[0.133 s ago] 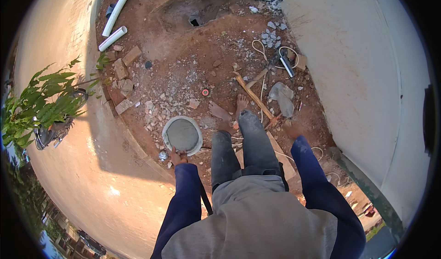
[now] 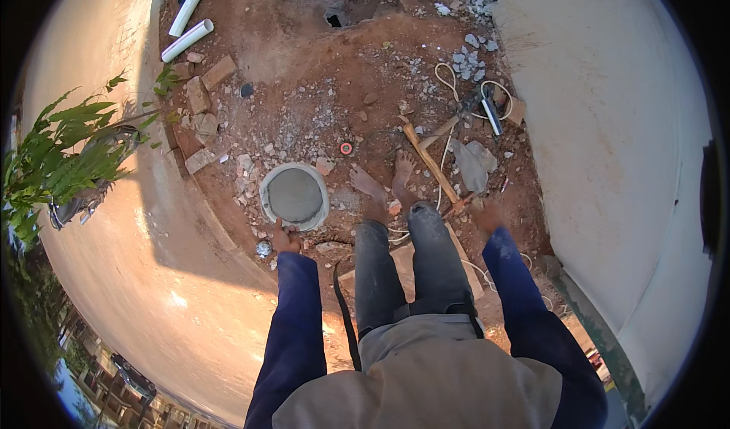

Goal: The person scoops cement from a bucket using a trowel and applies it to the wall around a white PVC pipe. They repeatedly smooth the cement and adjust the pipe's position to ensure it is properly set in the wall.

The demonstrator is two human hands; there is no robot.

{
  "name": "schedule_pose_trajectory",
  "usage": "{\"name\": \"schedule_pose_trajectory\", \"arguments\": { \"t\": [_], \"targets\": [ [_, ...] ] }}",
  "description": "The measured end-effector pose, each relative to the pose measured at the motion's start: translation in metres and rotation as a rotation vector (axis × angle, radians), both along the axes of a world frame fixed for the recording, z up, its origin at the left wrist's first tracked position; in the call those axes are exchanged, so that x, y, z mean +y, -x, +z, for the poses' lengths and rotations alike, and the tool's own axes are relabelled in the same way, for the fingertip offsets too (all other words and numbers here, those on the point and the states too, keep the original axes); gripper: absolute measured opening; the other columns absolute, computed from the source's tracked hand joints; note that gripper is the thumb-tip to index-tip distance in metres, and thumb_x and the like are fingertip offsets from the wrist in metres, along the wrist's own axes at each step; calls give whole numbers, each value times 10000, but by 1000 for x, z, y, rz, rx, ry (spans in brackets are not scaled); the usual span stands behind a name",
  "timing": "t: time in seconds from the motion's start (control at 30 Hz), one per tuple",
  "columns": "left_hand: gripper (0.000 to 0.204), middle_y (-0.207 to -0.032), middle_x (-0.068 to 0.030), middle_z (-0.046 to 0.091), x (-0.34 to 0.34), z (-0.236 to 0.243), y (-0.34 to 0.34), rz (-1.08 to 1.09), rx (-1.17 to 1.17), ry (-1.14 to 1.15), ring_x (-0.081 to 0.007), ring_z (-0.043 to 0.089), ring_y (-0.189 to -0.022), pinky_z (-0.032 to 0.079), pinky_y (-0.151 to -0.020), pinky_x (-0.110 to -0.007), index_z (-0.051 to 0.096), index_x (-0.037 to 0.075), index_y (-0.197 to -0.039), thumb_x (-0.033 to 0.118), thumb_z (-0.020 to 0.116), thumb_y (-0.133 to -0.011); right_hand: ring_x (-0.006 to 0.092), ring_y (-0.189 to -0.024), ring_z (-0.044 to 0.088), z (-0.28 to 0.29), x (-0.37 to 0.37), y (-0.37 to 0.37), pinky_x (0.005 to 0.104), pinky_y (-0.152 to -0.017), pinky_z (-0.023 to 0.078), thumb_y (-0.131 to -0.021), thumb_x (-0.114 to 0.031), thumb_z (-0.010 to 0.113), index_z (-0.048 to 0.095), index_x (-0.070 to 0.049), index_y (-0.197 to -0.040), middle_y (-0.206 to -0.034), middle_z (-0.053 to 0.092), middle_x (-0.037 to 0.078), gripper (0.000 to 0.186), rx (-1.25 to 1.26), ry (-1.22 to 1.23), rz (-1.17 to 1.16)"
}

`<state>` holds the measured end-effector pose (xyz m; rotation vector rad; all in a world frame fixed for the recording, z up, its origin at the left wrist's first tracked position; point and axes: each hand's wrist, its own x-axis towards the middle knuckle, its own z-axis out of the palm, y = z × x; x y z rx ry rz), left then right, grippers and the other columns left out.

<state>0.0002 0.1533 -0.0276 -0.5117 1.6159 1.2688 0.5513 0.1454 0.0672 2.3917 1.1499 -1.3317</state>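
Everything on the ground has shifted in my view, and 1 black strap (image 2: 346, 315) now hangs clear of my left sleeve (image 2: 300, 300). At far left lie 2 white pipes (image 2: 188, 41). Nearer, 1 silvery bundle (image 2: 264, 248) sits just beside my left hand (image 2: 287, 239), whose fingers reach the near rim of 1 cement-filled basin (image 2: 310, 220); whether they grip, I cannot tell. It rests on soil, left of my feet, opening upward; being round, it shows no long axis. Next come 1 small red disc (image 2: 346, 148) and my 2 bare feet (image 2: 404, 169). Rightward, 1 long wooden handle (image 2: 433, 163) slants, near end toward my right hand (image 2: 487, 216), blurred, its grasp unclear to me.
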Motion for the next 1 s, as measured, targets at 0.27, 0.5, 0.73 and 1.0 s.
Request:
{"name": "schedule_pose_trajectory", "arguments": {
  "t": [0.27,0.5,0.73,1.0],
  "targets": [
    [146,-551,17,376,93,-110,-17,-246,-8,50,-138,435,-529,407,-559,-315,547,97,-885,224,602,-932,413,-896,627,-39,23,39,464,-798,493,-820,-416,652,572,11,-1109,-956,646,242,521,174,43,-51],
    [226,-726,28,465,156,-164,32,-564,78,69,-122,474,-656,438,-667,-326,547,130,-1112,303,539,-967,477,-935,594,-98,30,93,521,-807,468,-831,-332,654,429,45,-1169,-961,603,323,554,239,-132,-270],
    [493,-1160,-48,485,166,-176,82,-754,195,314,-192,487,-1015,424,-863,-366,428,149,-1346,401,538,-937,451,-898,602,-132,45,141,498,-777,477,-852,-344,622,457,16,-1153,-938,609,290,498,361,-144,-151],
    [613,-1216,-123,548,144,-86,-97,-1006,731,414,-224,532,-1076,421,-903,-373,428,26,-1345,459,544,-927,424,-751,620,-144,55,163,502,-703,481,-922,-321,527,485,31,-1091,-823,613,278,393,380,-407,-208]
  ]
}}
